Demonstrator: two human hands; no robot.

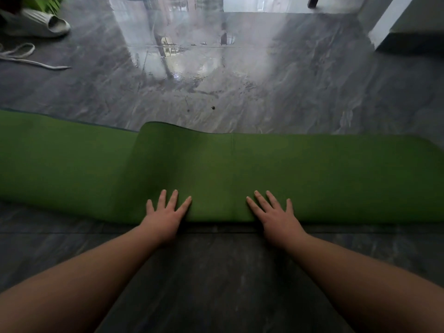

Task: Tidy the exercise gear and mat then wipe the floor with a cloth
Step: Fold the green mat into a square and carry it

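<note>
A green exercise mat [216, 164] lies across the grey marble floor, folded over itself, with the upper layer's edge showing at centre left. My left hand [165, 212] presses flat on the mat's near edge, fingers spread and straight. My right hand [274, 212] presses the same edge a little to the right, fingers also spread. Neither hand grips anything. No cloth is in view.
A white slipper [45, 24] and a white cord [21, 56] lie on the floor at far left, beside something green [48, 2] at the top corner. A white wall base [394, 25] stands far right. Small dark specks [212, 107] dot the glossy floor [240, 80] beyond the mat.
</note>
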